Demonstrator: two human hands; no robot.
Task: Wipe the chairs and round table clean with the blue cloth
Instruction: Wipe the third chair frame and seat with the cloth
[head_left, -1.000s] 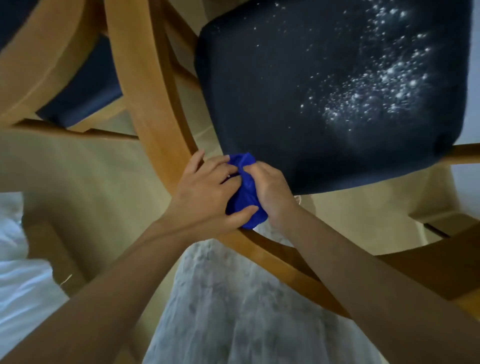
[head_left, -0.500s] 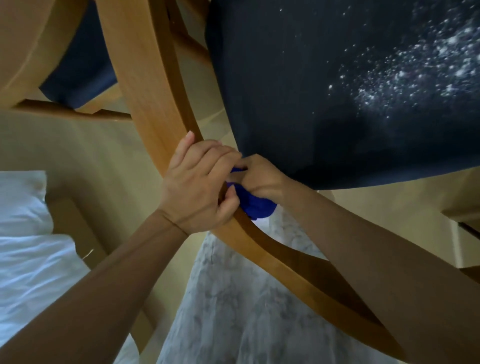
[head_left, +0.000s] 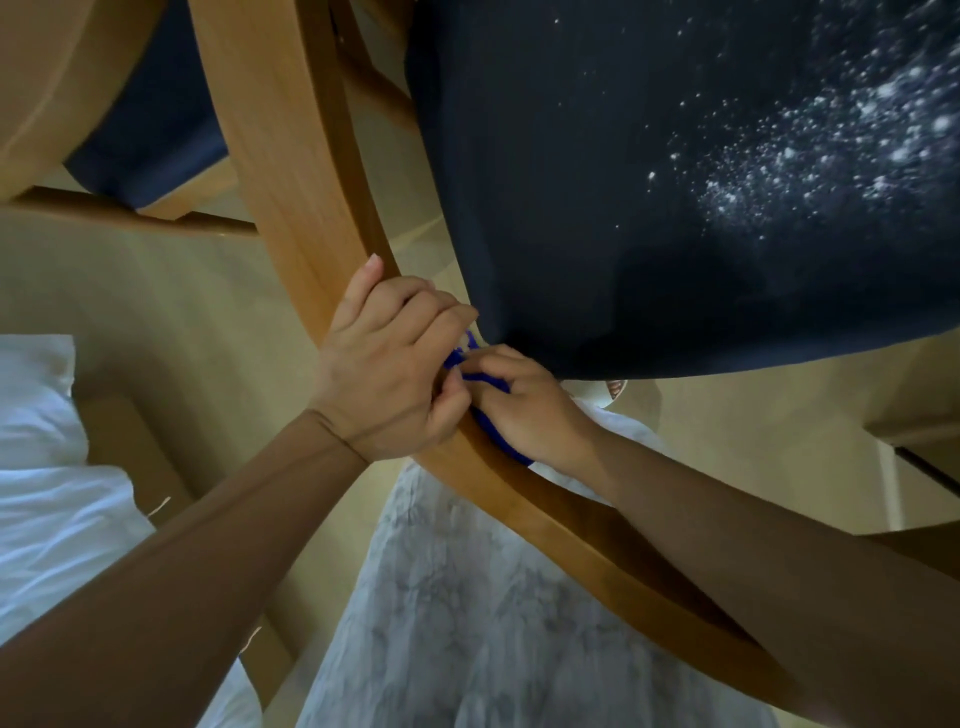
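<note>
blue cloth is bunched against the inner edge of the curved wooden chair rail, at the near corner of the dark seat. my left hand curls over it; my right hand grips it. white specks dust the seat's far right.

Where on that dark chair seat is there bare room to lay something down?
The dark seat is bare between the curved wooden rail and the white specks at its right. Crowded: the near corner, where left hand and right hand hold the blue cloth on the rail.
</note>
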